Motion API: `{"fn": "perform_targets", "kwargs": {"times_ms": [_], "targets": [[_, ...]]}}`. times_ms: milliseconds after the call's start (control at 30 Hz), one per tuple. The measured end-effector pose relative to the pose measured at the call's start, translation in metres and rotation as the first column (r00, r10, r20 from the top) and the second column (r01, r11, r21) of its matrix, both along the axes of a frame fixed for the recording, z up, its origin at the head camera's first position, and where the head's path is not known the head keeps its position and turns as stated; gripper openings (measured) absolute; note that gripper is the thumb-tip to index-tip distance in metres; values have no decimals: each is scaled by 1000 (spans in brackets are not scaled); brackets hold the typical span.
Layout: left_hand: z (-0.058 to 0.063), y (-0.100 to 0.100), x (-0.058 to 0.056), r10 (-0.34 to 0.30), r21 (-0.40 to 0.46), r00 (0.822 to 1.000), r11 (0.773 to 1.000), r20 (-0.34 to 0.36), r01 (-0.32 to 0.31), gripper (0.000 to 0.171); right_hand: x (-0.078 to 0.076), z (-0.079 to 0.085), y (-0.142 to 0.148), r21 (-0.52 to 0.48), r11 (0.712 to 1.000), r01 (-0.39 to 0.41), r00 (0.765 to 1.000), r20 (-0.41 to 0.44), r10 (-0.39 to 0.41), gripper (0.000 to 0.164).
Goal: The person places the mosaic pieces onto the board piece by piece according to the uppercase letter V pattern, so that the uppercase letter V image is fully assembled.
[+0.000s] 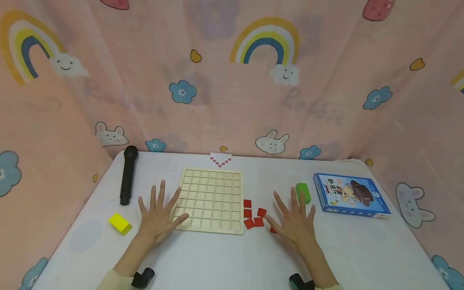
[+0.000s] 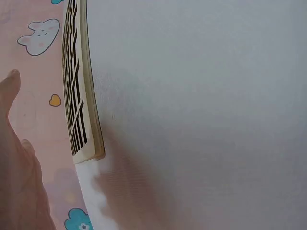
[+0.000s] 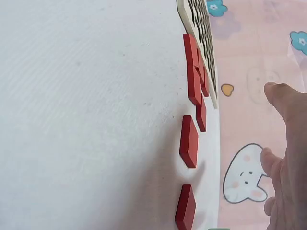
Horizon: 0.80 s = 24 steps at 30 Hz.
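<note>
My left hand [image 1: 155, 219], fingers spread and holding nothing, hovers by the left edge of a pale wooden grid board [image 1: 212, 200]. In the left wrist view, the board's corner [image 2: 88, 155] shows beyond the hand's shadow. Several small red square tiles [image 1: 259, 222] lie loose along the board's right side. Over the rightmost tiles is my right hand [image 1: 296, 227], also spread and holding nothing; its thumb partly covers one tile. The right wrist view shows these red tiles [image 3: 189, 141] flat on the white cloth, beside the hand [image 3: 290, 148].
A green block [image 1: 303, 192] stands just behind the right fingers, with a blue picture box [image 1: 351, 195] farther right. On the left lie a yellow block [image 1: 120, 223] and a black microphone [image 1: 128, 175]. A small grid card [image 1: 220, 161] with red squares is behind the board.
</note>
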<state>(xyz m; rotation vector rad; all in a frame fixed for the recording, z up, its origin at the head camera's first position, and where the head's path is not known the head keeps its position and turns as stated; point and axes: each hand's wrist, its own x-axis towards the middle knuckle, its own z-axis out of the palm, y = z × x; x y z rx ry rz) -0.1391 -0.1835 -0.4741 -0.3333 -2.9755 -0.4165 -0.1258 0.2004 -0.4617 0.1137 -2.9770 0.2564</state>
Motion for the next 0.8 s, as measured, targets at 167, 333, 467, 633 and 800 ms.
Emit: {"fn": "perform_targets", "kwargs": {"times_ms": [167,333,467,633,800], "targets": [[4,-2,2,-98,148,986,986,137,77,82,12,1,14,-93,996,15,1000,25,-13,73],[14,-10,-1,-191,322,941,942,279,96,83,21,7,28,-291,949,123,978,200,-66,67],[18,-19,-7,-239,337,941,930,239,150,71,29,10,39,-466,861,202,969,223,-107,59],[15,-28,-13,-314,433,916,882,248,185,58,37,11,43,-646,713,274,957,254,-137,49],[10,-33,-17,-367,520,888,834,277,182,47,42,8,41,-654,674,342,935,312,-171,48]]}}
